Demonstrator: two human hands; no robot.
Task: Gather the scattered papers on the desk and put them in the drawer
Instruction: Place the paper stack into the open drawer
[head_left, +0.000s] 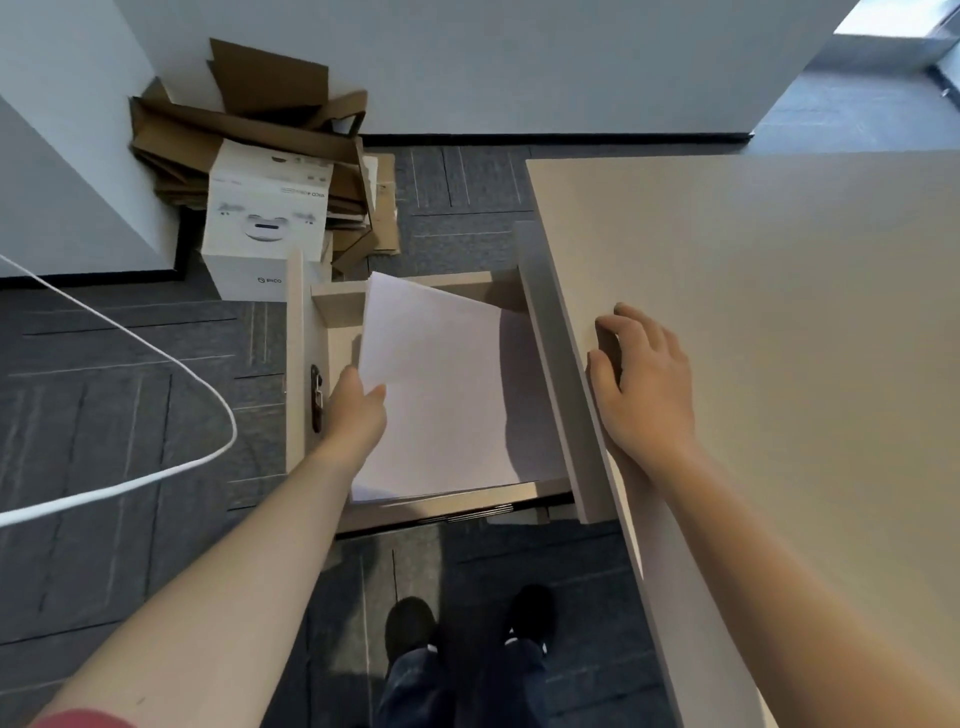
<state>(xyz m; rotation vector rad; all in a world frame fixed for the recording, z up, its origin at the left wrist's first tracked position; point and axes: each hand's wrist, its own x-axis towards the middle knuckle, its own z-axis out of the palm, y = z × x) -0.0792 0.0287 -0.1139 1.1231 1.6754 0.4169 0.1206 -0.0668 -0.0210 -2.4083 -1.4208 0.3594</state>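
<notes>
Item 1: papers, white, blank on the visible face, a stack lying inside the open drawer; the top sheets are lifted and tilted at their far end, resting partly over the drawer's far wall.

Item 2: left hand, its grip pinched on the near left edge of the top sheets, thumb above, fingers beneath.

Item 3: right hand, palm down on the worktop at its left edge, fingers curled over the rim; grip closed on the edge only, holding no object.

Item 4: drawer, pale wood, pulled out to the left of the worktop; dark handle on its front panel.

Item 5: white carton on the floor beyond the drawer, printed with a headset picture; the word "PICO" reads on its near side. Other lettering too small to read.

Item 6: flattened brown cardboard, heaped against the wall behind the carton.

Item 7: white cable, looping across the grey carpet at left.

Item 8: dark shoes, below the drawer.
</notes>
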